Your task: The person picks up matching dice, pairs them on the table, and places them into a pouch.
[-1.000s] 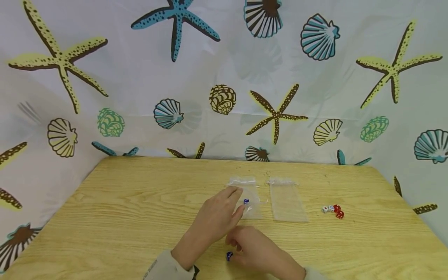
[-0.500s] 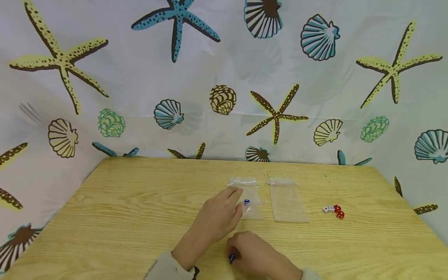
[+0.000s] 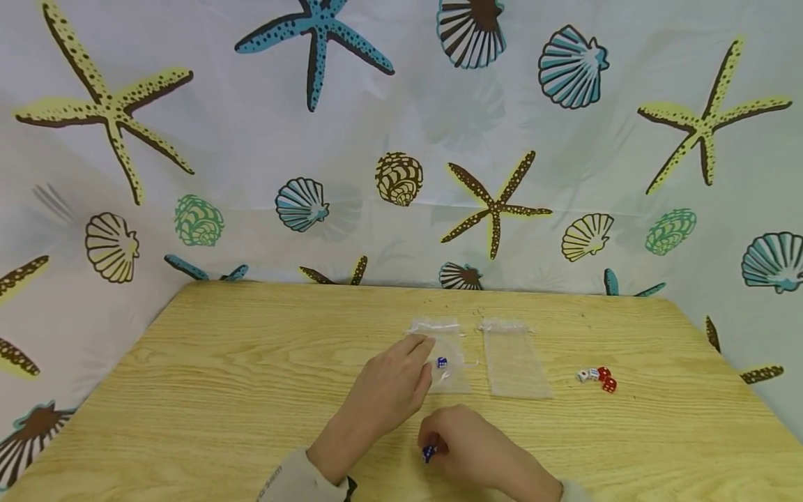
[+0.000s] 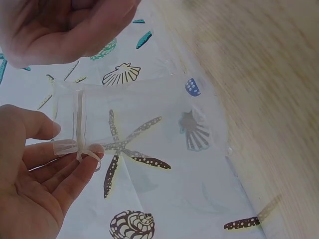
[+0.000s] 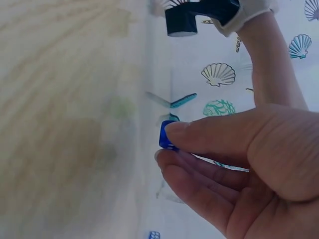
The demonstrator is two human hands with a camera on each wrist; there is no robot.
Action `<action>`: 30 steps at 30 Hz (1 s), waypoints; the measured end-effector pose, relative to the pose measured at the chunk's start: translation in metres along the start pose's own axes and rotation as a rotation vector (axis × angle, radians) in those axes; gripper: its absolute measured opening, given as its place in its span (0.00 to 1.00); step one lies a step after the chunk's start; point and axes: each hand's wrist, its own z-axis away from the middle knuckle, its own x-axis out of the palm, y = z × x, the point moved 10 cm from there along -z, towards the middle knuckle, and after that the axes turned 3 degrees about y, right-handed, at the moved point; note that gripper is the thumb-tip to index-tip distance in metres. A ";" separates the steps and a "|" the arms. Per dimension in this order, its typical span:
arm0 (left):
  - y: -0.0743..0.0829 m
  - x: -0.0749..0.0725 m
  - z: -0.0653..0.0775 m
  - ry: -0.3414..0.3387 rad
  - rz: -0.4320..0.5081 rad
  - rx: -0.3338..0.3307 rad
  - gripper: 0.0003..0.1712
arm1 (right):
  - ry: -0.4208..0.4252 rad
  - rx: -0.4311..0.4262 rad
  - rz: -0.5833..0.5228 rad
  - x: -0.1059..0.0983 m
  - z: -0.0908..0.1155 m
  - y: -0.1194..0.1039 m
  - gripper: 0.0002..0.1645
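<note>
My right hand (image 3: 470,446) pinches a blue die (image 3: 429,453) between thumb and fingers, close to the front of the table. In the right wrist view this die (image 5: 168,135) shows at the thumb tip. My left hand (image 3: 385,383) holds a clear drawstring pouch (image 4: 149,99) near its mouth, its fingers (image 4: 79,179) at the ribbon end. Another blue die (image 4: 192,87) lies inside, at the pouch's far end. From the head, the pouch (image 3: 453,380) and its die (image 3: 442,362) appear just right of that hand. The right hand looms blurred across the left wrist view's upper corner.
A second sheer drawstring pouch (image 3: 516,362) lies flat to the right. Beyond it sit white dice (image 3: 583,375) and red dice (image 3: 608,384) in a small cluster. The wooden table (image 3: 251,348) ends at a curtain (image 3: 351,139) printed with shells and starfish.
My right hand has picked up the blue die from the table front and shifted slightly right with it. My left hand stays by the pouch, its thumb slightly drawn in.
</note>
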 end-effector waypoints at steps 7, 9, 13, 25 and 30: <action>0.001 -0.001 0.000 0.011 0.005 0.008 0.18 | 0.062 0.016 -0.011 -0.031 0.007 0.002 0.08; 0.001 -0.001 0.000 0.012 0.005 0.010 0.18 | 0.085 0.015 -0.004 -0.041 0.009 0.002 0.07; 0.001 -0.001 0.000 0.018 -0.003 0.012 0.18 | 0.135 0.009 0.025 -0.059 0.012 0.000 0.07; 0.002 0.000 -0.001 0.016 -0.019 0.019 0.19 | 0.300 0.008 0.118 -0.101 0.012 -0.006 0.07; 0.002 0.001 0.000 0.018 -0.015 0.026 0.19 | 0.379 0.003 0.144 -0.111 0.006 -0.008 0.06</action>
